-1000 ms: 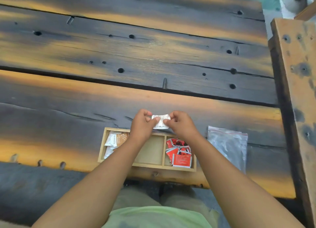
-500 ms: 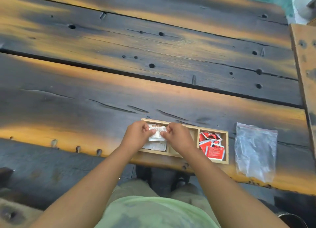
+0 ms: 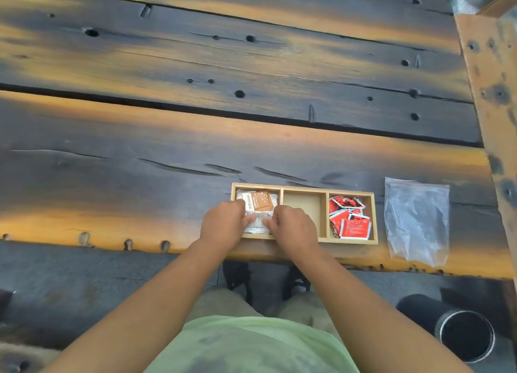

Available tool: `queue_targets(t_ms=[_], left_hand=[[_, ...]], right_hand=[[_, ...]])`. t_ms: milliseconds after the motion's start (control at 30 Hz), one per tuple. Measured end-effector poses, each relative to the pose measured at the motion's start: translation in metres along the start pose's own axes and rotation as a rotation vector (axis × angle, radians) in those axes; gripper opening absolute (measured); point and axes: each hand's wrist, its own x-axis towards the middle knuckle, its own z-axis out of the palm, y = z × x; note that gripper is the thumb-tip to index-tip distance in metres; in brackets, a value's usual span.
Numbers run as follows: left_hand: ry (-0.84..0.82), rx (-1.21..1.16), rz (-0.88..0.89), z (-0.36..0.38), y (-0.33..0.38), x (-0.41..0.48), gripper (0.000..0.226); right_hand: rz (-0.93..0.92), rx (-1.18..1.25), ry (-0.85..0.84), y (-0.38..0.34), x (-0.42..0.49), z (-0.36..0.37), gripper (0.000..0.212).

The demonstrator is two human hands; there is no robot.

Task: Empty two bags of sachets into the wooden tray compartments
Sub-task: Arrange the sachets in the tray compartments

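Note:
A wooden tray [image 3: 304, 188] with three compartments lies near the table's front edge. White and brown sachets [image 3: 260, 200] fill its left compartment, the middle one is bare, and red sachets [image 3: 348, 217] fill the right one. My left hand [image 3: 223, 223] and my right hand [image 3: 293, 227] are over the left compartment, both pinching a white sachet [image 3: 257, 223] between them down among the pile. An empty clear zip bag [image 3: 416, 219] lies flat to the right of the tray.
The dark plank table [image 3: 195, 137] has gaps and holes. A wooden beam [image 3: 495, 98] runs along the right side. A black cylindrical can [image 3: 458, 330] stands on the floor at lower right. My knees are under the table edge.
Both hands have come down from above the tray's far rim into the left compartment with the white sachet. The camera has shifted, so the tray sits further right.

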Motion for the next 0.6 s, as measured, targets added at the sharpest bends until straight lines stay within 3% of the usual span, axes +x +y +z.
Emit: queue_targets(t_ms=[267,600], left_hand=[[0.017,0.035,-0.008,0.002,0.004,0.001,0.029],[-0.062,-0.002,-0.11,-0.009,0.015,0.004,0.036]], right_hand=[[0.014,-0.022,0.011,-0.002,0.003,0.001,0.025],[0.045,0.371,-0.071,0.032,-0.012,-0.025,0.015]])
